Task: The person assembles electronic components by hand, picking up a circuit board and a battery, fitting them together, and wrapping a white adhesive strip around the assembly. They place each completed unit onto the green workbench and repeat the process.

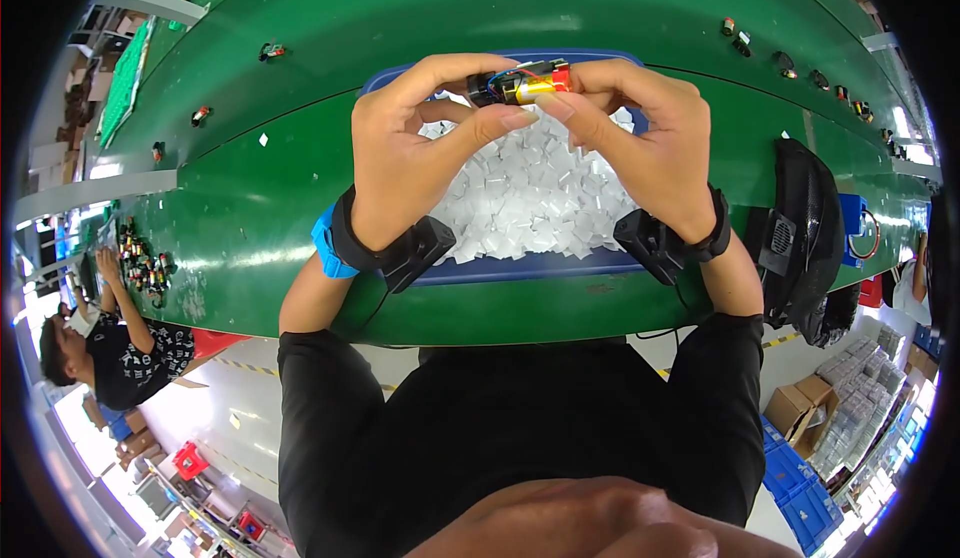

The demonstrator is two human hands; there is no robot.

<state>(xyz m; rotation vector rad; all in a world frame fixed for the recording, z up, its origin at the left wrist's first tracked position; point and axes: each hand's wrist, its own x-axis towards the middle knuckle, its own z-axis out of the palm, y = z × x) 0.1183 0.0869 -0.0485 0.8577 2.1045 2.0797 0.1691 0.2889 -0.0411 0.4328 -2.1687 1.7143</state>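
Cylinder (533, 87); left grip (400, 153) clamped on black end; right grip (660, 133) clamped on red end.

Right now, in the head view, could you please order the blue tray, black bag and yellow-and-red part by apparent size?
Largest to smallest:
1. Blue tray
2. Black bag
3. Yellow-and-red part

over the far part of the blue tray (500, 275), the left hand (405, 143) and right hand (658, 123) pinch a small battery assembly (535, 86), its red end at the right. white pieces (540, 193) fill the tray; well left of it, a co-worker (125, 363) reaches toward a pile of parts (147, 270).
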